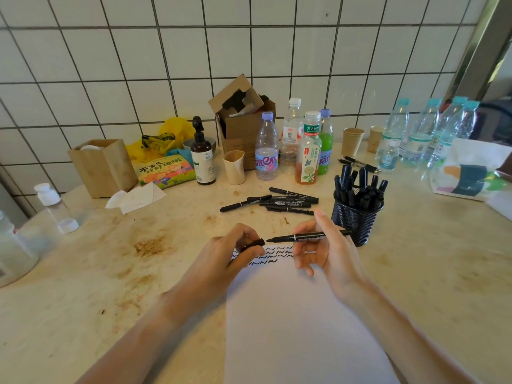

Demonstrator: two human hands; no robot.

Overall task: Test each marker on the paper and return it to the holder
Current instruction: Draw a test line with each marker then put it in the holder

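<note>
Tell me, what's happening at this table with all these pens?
A person is testing markers. The right hand holds an uncapped black marker above the paper, and the left hand holds its cap. Wavy test lines already cross the top of the sheet. Several more markers lie on the table, and the mesh holder is full of others.

Paper point(299, 322): near edge was cut off by the frame's bottom.
Squiggles point(277, 254): partly hidden behind both hands.
Marker point(310, 236) print: too small to read.
</note>
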